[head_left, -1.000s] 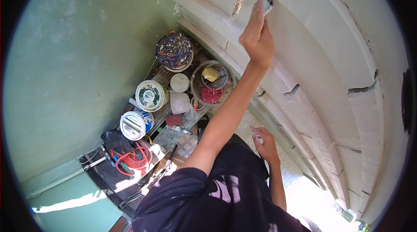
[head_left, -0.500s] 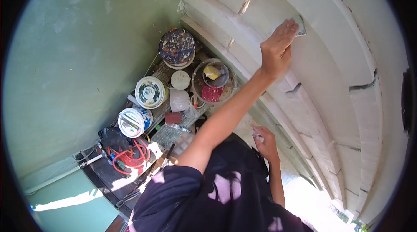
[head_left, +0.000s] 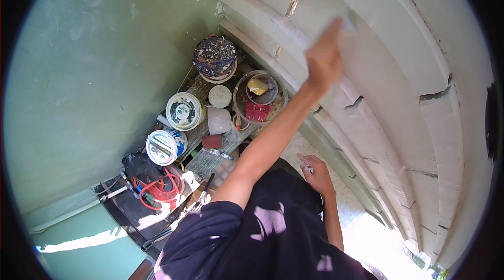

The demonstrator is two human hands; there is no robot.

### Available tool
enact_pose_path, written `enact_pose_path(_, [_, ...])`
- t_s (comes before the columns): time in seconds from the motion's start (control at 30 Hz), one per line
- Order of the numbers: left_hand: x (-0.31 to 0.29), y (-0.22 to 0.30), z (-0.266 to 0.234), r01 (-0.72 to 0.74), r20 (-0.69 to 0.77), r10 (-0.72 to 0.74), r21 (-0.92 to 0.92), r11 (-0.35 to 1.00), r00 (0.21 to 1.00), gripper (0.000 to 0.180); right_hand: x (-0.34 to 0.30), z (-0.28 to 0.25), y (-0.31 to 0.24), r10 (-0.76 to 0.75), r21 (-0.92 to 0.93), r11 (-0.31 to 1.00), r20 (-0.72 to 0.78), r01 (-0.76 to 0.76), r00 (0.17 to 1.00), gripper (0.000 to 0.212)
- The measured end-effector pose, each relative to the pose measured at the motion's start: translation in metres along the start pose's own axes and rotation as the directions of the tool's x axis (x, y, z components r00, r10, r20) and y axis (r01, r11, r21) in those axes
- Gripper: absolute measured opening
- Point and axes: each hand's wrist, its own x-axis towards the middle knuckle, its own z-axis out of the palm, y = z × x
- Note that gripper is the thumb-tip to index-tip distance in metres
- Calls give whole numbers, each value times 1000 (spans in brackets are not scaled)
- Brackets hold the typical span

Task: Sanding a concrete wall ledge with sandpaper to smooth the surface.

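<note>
My left hand (head_left: 324,54), blurred by motion, reaches up to the white curved surface (head_left: 388,78) with its long ribs. Its fingers press a small pale sheet (head_left: 348,22), which looks like a dusty piece of sandpaper, flat against a panel between two ribs. Lower down, close to my body, hangs my right hand (head_left: 318,176). Its fingers are partly curled, with white dust on them. Something small and pale shows between them, too small to name.
On a wooden plank bench left of my arm stand a splattered dark bucket (head_left: 214,55), lidded white tubs (head_left: 185,111) and a round basin (head_left: 282,102) holding a yellow sponge (head_left: 257,87) and a red cloth (head_left: 257,112). A red hose (head_left: 176,185) lies coiled nearer. A green wall (head_left: 105,70) rises behind.
My left hand has slid slightly left along the panel with the pale sheet. My right hand has shifted a little left and down.
</note>
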Motion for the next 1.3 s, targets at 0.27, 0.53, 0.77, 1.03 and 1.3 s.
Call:
enact_pose_path(0.27, [-10, 14, 9, -169, 200, 163, 16, 985, 966, 54, -9, 1, 14, 2, 21, 1000, -35, -1, 999, 41])
enact_pose_path(0.53, [40, -25, 8, 214, -280, -173, 123, 969, 944, 51, -1, -10, 4, 3, -29, 1000, -82, -6, 997, 42])
enact_pose_path(0.77, [47, -22, -8, 289, -153, -269, 133, 948, 951, 54, -1, -7, 9, 26, -57, 998, 8, -25, 1000, 41])
enact_pose_path(1.03, [44, -28, -15, -195, -23, 208, 259, 946, 978, 53, 2, -4, 5, 45, 2, 999, 2, -45, 999, 43])
enact_pose_path(1.3, [75, -44, -15, -8, -186, 45, 200, 980, 982, 55, 6, -1, 9, -10, -55, 998, 4, 10, 1000, 43])
